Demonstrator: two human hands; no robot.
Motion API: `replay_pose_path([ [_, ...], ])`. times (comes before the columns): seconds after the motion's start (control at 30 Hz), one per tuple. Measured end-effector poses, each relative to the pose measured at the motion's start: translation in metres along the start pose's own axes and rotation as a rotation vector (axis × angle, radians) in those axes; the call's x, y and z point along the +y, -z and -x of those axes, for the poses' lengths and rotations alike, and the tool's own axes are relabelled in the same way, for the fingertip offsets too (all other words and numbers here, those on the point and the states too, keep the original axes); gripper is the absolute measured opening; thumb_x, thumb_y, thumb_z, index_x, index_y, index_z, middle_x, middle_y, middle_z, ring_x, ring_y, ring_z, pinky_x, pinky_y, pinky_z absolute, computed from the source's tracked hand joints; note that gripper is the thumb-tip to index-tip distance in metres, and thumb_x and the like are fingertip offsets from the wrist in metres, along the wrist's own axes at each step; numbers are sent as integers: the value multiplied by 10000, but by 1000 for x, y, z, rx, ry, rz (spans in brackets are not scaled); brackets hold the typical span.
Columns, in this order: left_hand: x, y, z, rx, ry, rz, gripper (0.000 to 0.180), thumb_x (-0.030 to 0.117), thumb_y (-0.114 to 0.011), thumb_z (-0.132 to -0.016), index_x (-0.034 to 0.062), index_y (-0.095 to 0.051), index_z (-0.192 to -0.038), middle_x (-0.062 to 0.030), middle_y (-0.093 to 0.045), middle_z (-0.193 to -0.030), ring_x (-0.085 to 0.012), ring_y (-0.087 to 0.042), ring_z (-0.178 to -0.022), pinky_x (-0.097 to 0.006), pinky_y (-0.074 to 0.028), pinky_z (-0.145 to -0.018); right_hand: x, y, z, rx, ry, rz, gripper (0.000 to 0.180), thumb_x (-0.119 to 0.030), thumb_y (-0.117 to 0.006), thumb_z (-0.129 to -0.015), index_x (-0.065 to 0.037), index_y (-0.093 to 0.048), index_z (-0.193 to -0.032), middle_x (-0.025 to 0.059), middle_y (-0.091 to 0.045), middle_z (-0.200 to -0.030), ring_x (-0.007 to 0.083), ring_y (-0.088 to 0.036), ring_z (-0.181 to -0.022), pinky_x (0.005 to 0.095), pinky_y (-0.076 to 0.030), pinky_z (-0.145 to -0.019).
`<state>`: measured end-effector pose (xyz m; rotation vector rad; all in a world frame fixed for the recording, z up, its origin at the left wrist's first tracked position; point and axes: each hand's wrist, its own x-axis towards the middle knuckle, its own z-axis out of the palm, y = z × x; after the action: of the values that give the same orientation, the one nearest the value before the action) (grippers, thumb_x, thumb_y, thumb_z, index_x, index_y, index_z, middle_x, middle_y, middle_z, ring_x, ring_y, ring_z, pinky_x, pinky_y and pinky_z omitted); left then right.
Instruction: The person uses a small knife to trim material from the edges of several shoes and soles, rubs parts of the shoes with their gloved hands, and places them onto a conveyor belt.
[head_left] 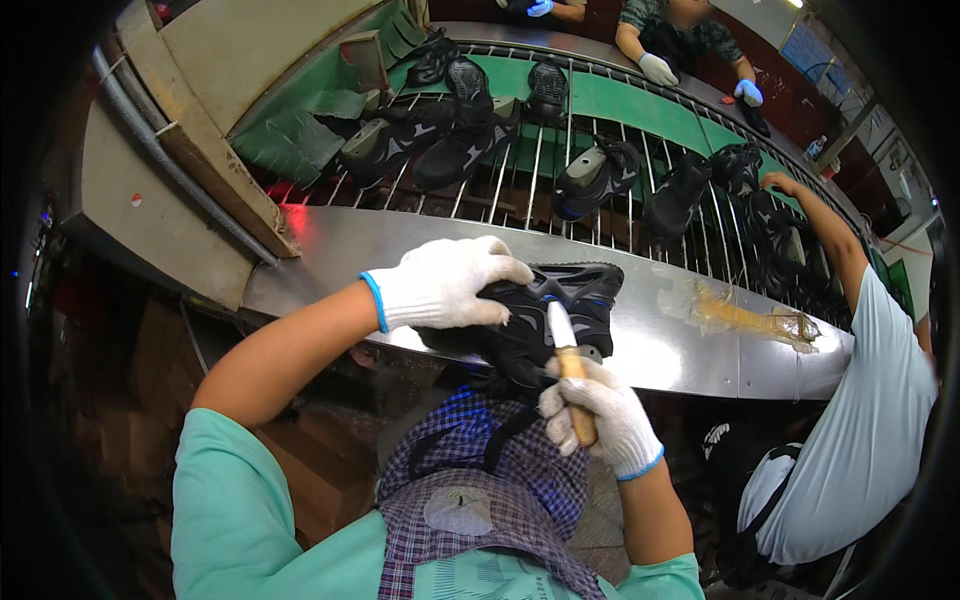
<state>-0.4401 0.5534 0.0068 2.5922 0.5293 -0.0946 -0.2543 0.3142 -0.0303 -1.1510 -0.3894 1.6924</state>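
left hand (445, 285) gripping shoe (550, 310), right hand (598, 415) seemingly fisted on knife (570, 370)

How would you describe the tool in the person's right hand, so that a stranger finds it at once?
Start at the long shiny metal shelf below the wire conveyor rack of dark shoes. At its near edge, the white-gloved left hand steadies a black shoe. The small knife rises from the white-gloved right hand: the only thing with a pale wooden handle and white blade.

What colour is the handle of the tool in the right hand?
Light tan, like wood; the handle shows best in the head view, gripped by the gloved right hand.
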Motion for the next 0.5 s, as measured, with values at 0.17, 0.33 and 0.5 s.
replay_pose_path([
  [0.17,1,-3,-6,-44,-33,-46,691,411,-834,-856,249,-611,-1490,-98,-615,-1473,-367,-698,-1225,-477,-573,-1032,0,-44,-40,-86,-58,-211,250,-209,-540,-1109,-57,-553,-1308,34,-602,-798,91,-515,-498,226,-470,-397],
  [0.33,-8,-7,-7,-32,-61,-36,714,434,-845,-847,232,-606,-1489,-103,-648,-1430,-337,-711,-1206,-458,-583,-1006,25,-61,-49,45,9,-603,215,-214,-487,-1143,-67,-582,-1270,-38,-488,-718,50,-374,-442,223,-298,-356],
  [0.5,-14,-10,-7,33,-109,-13,764,400,-886,-823,220,-596,-1506,-116,-648,-1421,-338,-712,-1196,-447,-585,-999,20,-20,-54,422,446,635,274,-223,-592,-1081,-59,-598,-1300,2,-580,-760,96,-504,-493,275,-456,-430],
])
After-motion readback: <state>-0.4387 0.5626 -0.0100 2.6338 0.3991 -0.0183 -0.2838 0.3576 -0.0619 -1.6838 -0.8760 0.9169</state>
